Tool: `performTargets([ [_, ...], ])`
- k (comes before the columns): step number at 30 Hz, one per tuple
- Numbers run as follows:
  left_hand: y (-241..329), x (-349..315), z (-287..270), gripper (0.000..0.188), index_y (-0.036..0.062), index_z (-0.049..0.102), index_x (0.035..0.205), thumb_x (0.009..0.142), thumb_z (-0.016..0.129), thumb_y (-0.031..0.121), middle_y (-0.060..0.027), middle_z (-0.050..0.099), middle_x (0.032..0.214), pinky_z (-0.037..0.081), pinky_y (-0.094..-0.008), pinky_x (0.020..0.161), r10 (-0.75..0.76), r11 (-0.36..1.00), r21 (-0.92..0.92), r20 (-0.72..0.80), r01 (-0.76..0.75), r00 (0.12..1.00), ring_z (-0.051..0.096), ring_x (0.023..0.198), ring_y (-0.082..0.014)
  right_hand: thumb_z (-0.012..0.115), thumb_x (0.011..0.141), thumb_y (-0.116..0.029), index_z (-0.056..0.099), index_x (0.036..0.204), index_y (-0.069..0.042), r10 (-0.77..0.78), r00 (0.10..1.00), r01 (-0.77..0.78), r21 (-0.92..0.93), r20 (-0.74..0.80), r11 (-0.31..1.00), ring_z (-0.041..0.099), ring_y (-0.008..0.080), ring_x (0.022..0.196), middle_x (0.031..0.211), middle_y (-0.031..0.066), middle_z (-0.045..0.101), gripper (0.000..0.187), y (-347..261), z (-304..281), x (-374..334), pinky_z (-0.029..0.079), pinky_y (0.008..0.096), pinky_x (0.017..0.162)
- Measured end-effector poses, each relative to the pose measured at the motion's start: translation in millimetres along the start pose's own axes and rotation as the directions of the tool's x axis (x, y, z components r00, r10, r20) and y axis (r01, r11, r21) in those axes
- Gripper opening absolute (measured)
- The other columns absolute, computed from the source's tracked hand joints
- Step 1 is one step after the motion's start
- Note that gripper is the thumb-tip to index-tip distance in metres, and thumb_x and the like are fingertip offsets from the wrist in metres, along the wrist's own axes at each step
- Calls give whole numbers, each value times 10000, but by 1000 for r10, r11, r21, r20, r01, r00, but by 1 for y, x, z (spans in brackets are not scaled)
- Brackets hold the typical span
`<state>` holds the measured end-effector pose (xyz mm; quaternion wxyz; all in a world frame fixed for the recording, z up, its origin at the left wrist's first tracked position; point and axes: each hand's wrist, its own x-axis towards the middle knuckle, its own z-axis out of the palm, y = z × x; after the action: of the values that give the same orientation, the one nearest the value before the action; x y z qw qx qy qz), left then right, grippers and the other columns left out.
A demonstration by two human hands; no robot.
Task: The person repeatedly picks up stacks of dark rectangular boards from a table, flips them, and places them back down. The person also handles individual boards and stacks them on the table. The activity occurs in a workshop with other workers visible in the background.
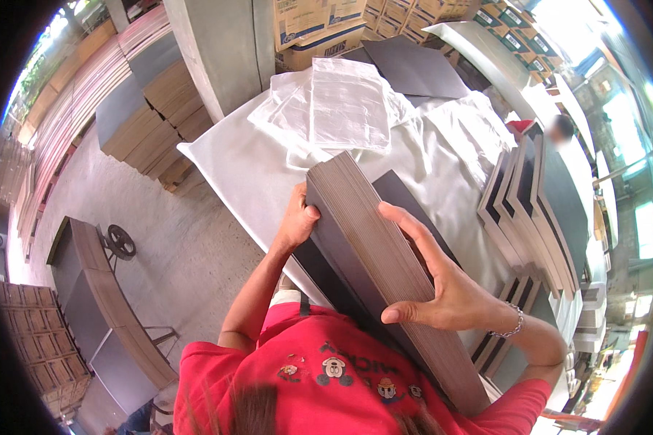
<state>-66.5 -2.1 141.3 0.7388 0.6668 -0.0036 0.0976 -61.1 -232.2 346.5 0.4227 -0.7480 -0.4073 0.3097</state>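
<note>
A thick stack of thin grey sheets (384, 246) is held on edge in front of my body, its layered brown-grey edges turned up. My left hand (297, 217) is closed on the far left end, thumb against the grey face. Over the right side of the stack, my right hand (450, 290) is spread, its thumb on the layered edges and its index fingertip by the far side. Its other fingers are partly hidden. Beyond the stack, a dark flat sheet (413, 210) lies on the white-covered table (232, 159).
Clear plastic bags (348, 109) and a dark panel (413, 65) lie at the table's back. Stacks of grey sheets (537, 210) stand at right, near another person (559, 127). A concrete pillar (221, 51) rises behind. A loaded cart (109, 297) and piled panels (141, 116) stand left.
</note>
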Motion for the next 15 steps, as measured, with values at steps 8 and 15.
performTargets([
  [8,46,-32,7,722,133,602,1151,707,603,703,-103,438,1031,372,-409,828,764,596,664,-298,-451,572,470,917,-254,809,720,-314,140,1468,-62,88,996,-75,318,-25,945,279,250,1345,1479,117,227,1034,9,9,-2,274,385,1069],
  [15,98,-59,18,608,353,632,1189,721,515,723,-25,308,862,289,-407,820,703,408,766,84,-497,706,374,816,-202,823,708,-238,152,1469,-68,67,998,-59,311,-16,949,322,230,1315,1453,113,269,1028,9,5,2,285,366,1061],
])
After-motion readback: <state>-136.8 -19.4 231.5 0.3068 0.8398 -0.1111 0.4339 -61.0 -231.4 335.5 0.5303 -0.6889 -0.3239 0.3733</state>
